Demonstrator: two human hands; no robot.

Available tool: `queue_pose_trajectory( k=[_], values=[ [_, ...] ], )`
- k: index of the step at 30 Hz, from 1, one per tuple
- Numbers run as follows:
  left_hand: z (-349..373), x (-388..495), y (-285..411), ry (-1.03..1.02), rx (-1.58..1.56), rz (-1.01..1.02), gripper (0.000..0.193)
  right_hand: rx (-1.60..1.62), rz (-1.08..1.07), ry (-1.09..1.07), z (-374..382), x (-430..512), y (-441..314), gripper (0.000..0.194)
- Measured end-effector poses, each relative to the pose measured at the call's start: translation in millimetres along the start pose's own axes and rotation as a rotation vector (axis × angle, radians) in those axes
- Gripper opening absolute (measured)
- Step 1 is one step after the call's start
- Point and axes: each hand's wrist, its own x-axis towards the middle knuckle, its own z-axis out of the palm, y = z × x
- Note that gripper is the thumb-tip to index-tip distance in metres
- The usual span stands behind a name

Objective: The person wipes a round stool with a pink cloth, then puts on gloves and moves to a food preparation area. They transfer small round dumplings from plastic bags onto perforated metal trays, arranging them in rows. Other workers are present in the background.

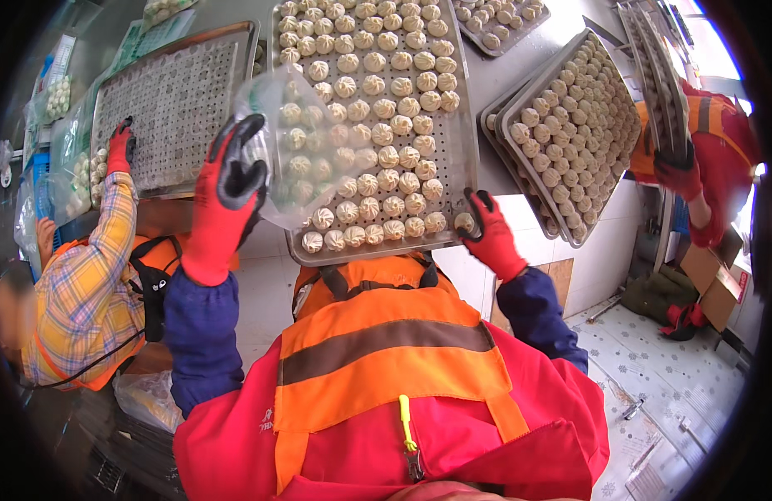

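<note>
A perforated metal tray [452, 169] with rows of small pleated buns [388, 156] lies on the metal table before me. My left hand [232, 181], in a red glove with black palm, holds a clear plastic bag [286, 188] over the tray's left side. Buns show through the thin film, and I cannot tell whether any are inside it. At the tray's near right corner is my right hand [491, 232], gloved alike, its thumb and fingers around a single bun [464, 222].
Stacked trays of buns [574, 138] stand tilted at the right; beyond, a co-worker [714, 138] carries more trays. At the left, another co-worker [85, 294] in a plaid shirt reaches over a mostly bare tray [167, 113]. A smaller bun tray [502, 28] lies at the back.
</note>
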Motion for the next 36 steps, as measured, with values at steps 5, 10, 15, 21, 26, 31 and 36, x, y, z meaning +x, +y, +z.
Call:
queue_pose_trajectory(
  k=[5, 10, 15, 21, 26, 31, 36],
  values=[
    [-23.6, 0.6, 8.7, -0.043, 0.068, -0.075, 0.051, -0.015, -0.143, 0.193, 44.3, 13.0, 15.4, 0.07],
    [-13.0, -3.6, 11.8, -0.035, 0.114, 0.012, 0.049, -0.365, -0.375, 0.025, 35.0, 47.5, -10.9, 0.068],
    [11.5, -2.5, 21.0, -0.086, 0.169, 0.011, 0.051, -0.473, -0.436, -0.072, 23.5, 77.9, -7.8, 0.053],
    [26.7, -2.0, 8.6, -0.059, 0.263, 0.078, 0.052, 1.165, -0.007, -0.232, -45.9, 70.1, -73.1, 0.05],
    [28.4, 6.1, 8.4, -0.095, 0.265, 0.141, 0.054, 1.368, -0.305, -0.362, -51.4, 56.8, -169.2, 0.07],
    [8.2, -0.4, 11.3, -0.035, 0.143, 0.028, 0.056, 0.209, -0.309, 0.256, -17.9, 108.2, -63.9, 0.071],
    [9.4, 9.2, 8.8, -0.039, 0.181, 0.058, 0.055, -0.228, -0.052, 0.18, 37.1, 140.9, -69.2, 0.072]
  ],
)
